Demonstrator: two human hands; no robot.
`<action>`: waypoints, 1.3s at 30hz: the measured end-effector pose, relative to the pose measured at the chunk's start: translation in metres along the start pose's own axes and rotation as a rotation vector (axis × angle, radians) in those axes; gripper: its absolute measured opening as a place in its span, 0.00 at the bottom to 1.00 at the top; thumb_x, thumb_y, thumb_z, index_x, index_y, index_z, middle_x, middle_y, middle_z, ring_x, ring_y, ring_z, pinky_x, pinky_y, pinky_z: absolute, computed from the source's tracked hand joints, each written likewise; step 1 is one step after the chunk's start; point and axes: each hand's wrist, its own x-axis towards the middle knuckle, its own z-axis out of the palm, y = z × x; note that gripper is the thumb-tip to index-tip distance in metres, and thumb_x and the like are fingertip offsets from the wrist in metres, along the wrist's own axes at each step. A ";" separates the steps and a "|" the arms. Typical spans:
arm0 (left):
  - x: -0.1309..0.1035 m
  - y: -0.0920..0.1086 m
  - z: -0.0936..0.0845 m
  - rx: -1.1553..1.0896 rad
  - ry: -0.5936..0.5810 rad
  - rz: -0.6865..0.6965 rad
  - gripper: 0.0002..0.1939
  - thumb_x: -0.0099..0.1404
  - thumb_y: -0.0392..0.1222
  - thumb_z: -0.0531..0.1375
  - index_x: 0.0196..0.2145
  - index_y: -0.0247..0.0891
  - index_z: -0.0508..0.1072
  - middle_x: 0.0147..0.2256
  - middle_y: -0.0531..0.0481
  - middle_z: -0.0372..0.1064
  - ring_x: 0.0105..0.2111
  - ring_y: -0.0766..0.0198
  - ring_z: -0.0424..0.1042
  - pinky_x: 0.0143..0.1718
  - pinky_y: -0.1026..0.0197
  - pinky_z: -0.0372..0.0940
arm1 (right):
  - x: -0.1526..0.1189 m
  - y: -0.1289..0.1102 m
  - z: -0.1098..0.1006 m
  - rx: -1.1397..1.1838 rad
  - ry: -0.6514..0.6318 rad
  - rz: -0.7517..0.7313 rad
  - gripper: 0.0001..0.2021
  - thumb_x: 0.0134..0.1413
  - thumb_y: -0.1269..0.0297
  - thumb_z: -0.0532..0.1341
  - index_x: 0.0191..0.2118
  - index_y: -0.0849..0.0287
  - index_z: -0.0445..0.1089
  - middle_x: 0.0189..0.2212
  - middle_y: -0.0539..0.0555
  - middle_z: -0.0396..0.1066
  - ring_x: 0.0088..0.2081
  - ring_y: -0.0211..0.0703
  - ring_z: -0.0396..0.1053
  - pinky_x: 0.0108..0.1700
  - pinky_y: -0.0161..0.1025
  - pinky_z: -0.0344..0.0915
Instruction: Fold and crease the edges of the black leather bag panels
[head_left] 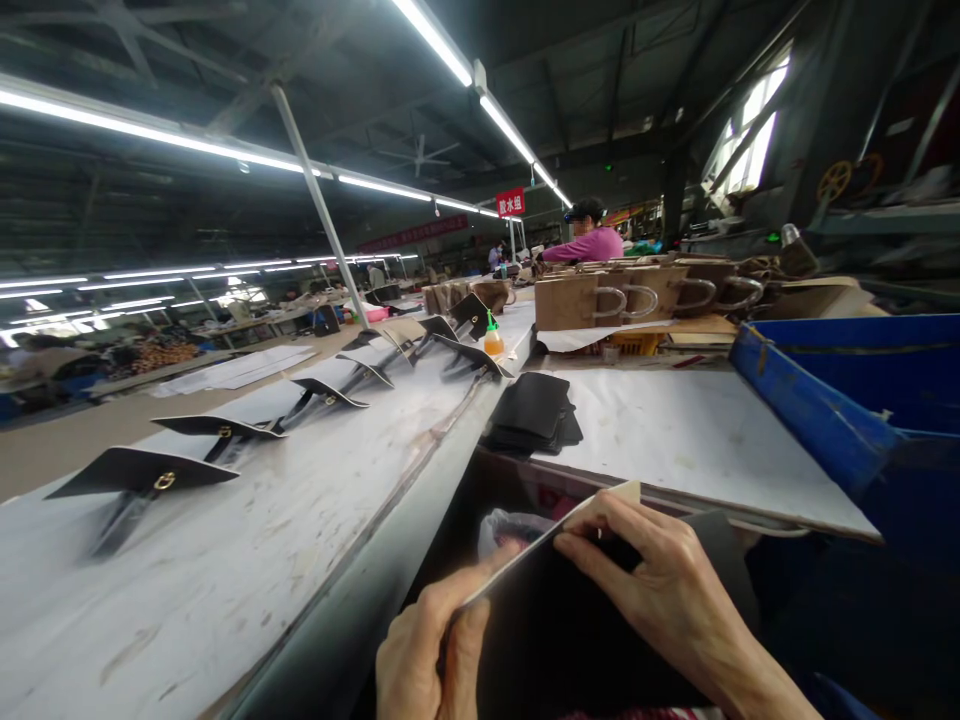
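My left hand [435,640] pinches the near left end of a thin flat panel [529,550], which I see almost edge-on. Its upper edge is pale and its side toward me is dark. Fingers and thumb of my right hand [645,575] grip the same panel near its far right end, where a cream corner [626,492] sticks out. Both hands are above the gap between the two work surfaces. Ahead of them lies a stack of black panels [531,410]. What the panel is made of I cannot tell.
Black flaps with gold-coloured buckles [165,482] stand along the left table [247,560]. A glue bottle [493,338] with a green tip stands behind them. Brown bags [570,302] with clear-wrapped handles line the back. A blue bin [817,400] is at right. A person in purple [596,243] works farther off.
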 end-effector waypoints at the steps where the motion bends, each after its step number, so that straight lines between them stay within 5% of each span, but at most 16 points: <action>1: -0.001 0.000 0.001 0.019 0.002 0.006 0.12 0.74 0.45 0.54 0.51 0.56 0.73 0.46 0.65 0.78 0.41 0.75 0.77 0.50 0.74 0.66 | 0.000 0.001 0.000 -0.006 -0.001 0.026 0.04 0.56 0.69 0.66 0.31 0.56 0.72 0.26 0.42 0.73 0.28 0.32 0.71 0.31 0.30 0.65; 6: -0.004 0.002 0.005 0.191 0.034 0.142 0.15 0.73 0.39 0.55 0.52 0.55 0.73 0.44 0.66 0.78 0.32 0.75 0.74 0.48 0.73 0.65 | 0.003 0.003 0.000 0.044 -0.040 0.161 0.04 0.51 0.69 0.68 0.31 0.53 0.73 0.25 0.41 0.72 0.26 0.32 0.71 0.30 0.30 0.64; 9: -0.003 0.002 0.008 0.241 0.044 0.251 0.16 0.72 0.35 0.55 0.53 0.50 0.72 0.44 0.62 0.79 0.34 0.73 0.77 0.45 0.71 0.67 | 0.002 0.007 0.001 0.083 -0.074 0.212 0.05 0.52 0.69 0.68 0.35 0.53 0.75 0.26 0.43 0.72 0.28 0.33 0.70 0.32 0.31 0.64; 15: -0.002 0.000 0.017 0.218 0.025 0.386 0.13 0.75 0.37 0.53 0.53 0.40 0.71 0.44 0.53 0.79 0.35 0.74 0.78 0.40 0.71 0.67 | 0.000 0.014 -0.002 0.014 -0.230 0.092 0.15 0.61 0.73 0.62 0.47 0.47 0.77 0.28 0.46 0.68 0.30 0.36 0.68 0.33 0.34 0.62; 20: -0.005 -0.004 0.016 0.125 -0.029 0.113 0.13 0.73 0.37 0.54 0.49 0.49 0.74 0.44 0.60 0.79 0.39 0.70 0.78 0.46 0.69 0.66 | 0.003 0.014 -0.003 -0.025 -0.303 0.120 0.10 0.61 0.74 0.62 0.40 0.51 0.79 0.27 0.47 0.67 0.31 0.37 0.67 0.34 0.35 0.60; 24: -0.002 -0.006 0.014 0.054 -0.039 -0.209 0.11 0.71 0.47 0.55 0.40 0.44 0.76 0.26 0.56 0.71 0.23 0.69 0.68 0.29 0.67 0.63 | 0.003 0.013 0.001 0.014 -0.351 0.186 0.09 0.63 0.72 0.61 0.40 0.53 0.78 0.30 0.48 0.69 0.33 0.37 0.68 0.37 0.35 0.60; 31: 0.008 -0.004 0.013 -0.001 -0.040 -0.349 0.17 0.71 0.53 0.54 0.32 0.39 0.70 0.20 0.57 0.58 0.21 0.71 0.58 0.25 0.67 0.55 | -0.003 0.016 0.010 -0.066 -0.291 0.093 0.09 0.64 0.71 0.60 0.39 0.54 0.77 0.28 0.48 0.67 0.28 0.37 0.66 0.31 0.35 0.58; 33: 0.014 -0.011 0.005 0.104 -0.126 -0.251 0.16 0.72 0.49 0.53 0.30 0.39 0.68 0.19 0.59 0.56 0.18 0.73 0.57 0.22 0.67 0.54 | -0.005 0.019 0.013 -0.108 -0.266 0.052 0.09 0.65 0.71 0.58 0.38 0.55 0.77 0.28 0.49 0.67 0.28 0.37 0.65 0.30 0.34 0.57; 35: 0.019 -0.023 -0.004 0.303 -0.206 -0.017 0.10 0.73 0.43 0.53 0.35 0.39 0.70 0.24 0.57 0.68 0.22 0.71 0.69 0.26 0.70 0.62 | -0.007 0.021 0.017 -0.171 -0.234 0.001 0.10 0.65 0.71 0.57 0.38 0.55 0.76 0.28 0.49 0.66 0.27 0.38 0.65 0.29 0.35 0.56; 37: 0.021 -0.034 -0.010 0.545 -0.239 0.222 0.10 0.72 0.40 0.54 0.48 0.39 0.71 0.41 0.48 0.77 0.40 0.63 0.78 0.41 0.66 0.71 | -0.007 0.020 0.022 -0.235 -0.198 -0.079 0.11 0.66 0.71 0.55 0.36 0.55 0.75 0.28 0.50 0.66 0.27 0.39 0.63 0.30 0.36 0.55; 39: 0.019 -0.039 -0.010 0.710 -0.270 0.334 0.19 0.71 0.39 0.54 0.58 0.36 0.64 0.55 0.40 0.71 0.54 0.56 0.72 0.52 0.57 0.70 | -0.008 0.016 0.027 -0.273 -0.155 -0.168 0.14 0.67 0.72 0.53 0.35 0.55 0.74 0.28 0.50 0.66 0.26 0.39 0.61 0.30 0.37 0.55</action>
